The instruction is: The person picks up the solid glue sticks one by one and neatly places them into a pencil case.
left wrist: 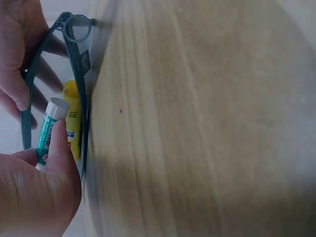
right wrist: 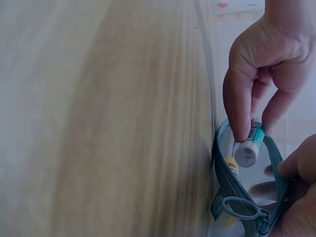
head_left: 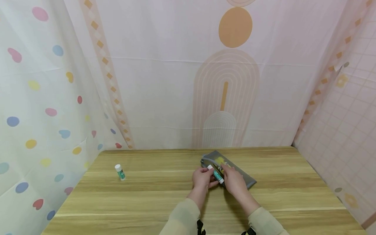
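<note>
My left hand (head_left: pixel 202 179) pinches a green glue stick (head_left: pixel 218 176) with white ends between thumb and fingers. It holds the stick at the parted mouth of a grey zipper pouch (head_left: pixel 245 176). My right hand (head_left: pixel 235 181) grips one edge of that mouth. In the left wrist view, the thumb lies along the zipper edge (left wrist: pixel 30 81). Inside the pouch, a yellow glue stick (left wrist: pixel 73 118) shows next to the green one. Also visible in the right wrist view is the zipper's ring pull (right wrist: pixel 242 207). Part of the right hand's grip is hidden by the pouch.
A second green glue stick (head_left: pixel 120 172) with a white cap is on the left of the wooden table (head_left: pixel 141 202), well away from the hands. Patterned curtains (head_left: pixel 158 98) hang behind the table and on both sides.
</note>
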Tool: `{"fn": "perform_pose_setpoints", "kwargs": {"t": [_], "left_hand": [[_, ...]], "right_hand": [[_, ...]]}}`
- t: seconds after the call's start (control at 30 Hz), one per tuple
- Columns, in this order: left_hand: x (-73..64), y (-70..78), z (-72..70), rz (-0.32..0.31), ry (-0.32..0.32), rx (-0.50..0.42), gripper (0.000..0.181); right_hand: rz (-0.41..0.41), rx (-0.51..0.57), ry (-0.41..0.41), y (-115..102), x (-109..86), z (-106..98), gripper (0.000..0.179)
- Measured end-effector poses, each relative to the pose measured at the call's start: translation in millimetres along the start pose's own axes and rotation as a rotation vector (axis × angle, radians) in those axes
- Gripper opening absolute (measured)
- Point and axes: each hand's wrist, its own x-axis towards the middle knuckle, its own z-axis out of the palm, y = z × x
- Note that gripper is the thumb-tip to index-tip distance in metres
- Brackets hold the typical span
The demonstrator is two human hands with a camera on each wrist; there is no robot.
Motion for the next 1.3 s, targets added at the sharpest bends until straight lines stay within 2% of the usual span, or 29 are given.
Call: {"fn": "perform_pose_setpoints", "kwargs": {"t": [0.33, 0.6, 0.8, 1.0, 1.3], "left_hand": [[6.4, -0.9, 7.8, -0.011, 0.062, 0.049, 0.019], [10.6, -2.6, 9.5, -0.001, 0.083, 0.083, 0.021], [17.3, -7.3, 10.9, 0.013, 0.082, 0.133, 0.016], [17.2, -5.8, 11.8, 0.032, 0.095, 0.183, 0.01], [20.2, -5.0, 10.1, -0.011, 0.076, 0.158, 0.009]], "right_hand": [[-0.008, 0.001, 0.004, -1.5, -0.5, -1.4, 0.032], [-0.01, 0.005, -0.008, -2.0, -0.6, -1.7, 0.032], [-0.017, -0.004, 0.0, -1.6, -0.3, -2.0, 0.032], [-0.032, -0.013, 0.011, -1.4, 0.0, -2.4, 0.031], [-0.031, 0.001, 0.011, 0.2, 0.9, 0.9, 0.03]]}}
